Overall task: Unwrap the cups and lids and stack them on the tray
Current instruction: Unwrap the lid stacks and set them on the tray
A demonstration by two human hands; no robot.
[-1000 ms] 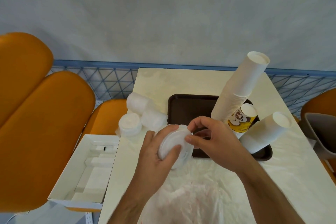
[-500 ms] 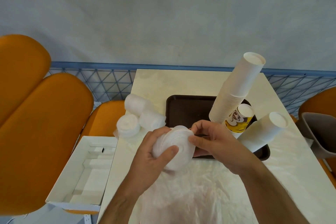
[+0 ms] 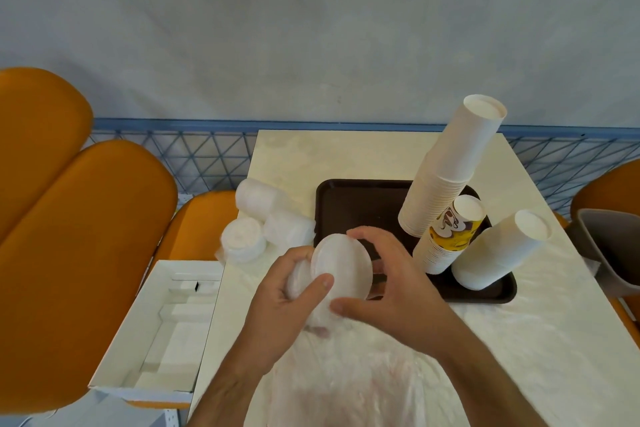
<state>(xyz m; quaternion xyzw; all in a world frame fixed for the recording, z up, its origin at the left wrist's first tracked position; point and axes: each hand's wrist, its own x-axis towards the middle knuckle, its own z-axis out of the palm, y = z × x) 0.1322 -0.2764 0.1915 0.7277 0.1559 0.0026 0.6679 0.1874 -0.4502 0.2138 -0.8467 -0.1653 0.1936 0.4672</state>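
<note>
My left hand [image 3: 284, 298] and right hand [image 3: 388, 284] are covering most of the stack of lids [image 3: 341, 263] I am holding, so I cannot tell how many there are. My right hand is also hiding the tray [image 3: 346, 198] at its near edge. The plastic wrap [image 3: 346, 388] is running off the bottom edge, as both my forearms are. The wrapped lid bundles [image 3: 270, 222] are blurring into one white mass. The grey bin [image 3: 609, 246] is being cut off at the right edge.
</note>
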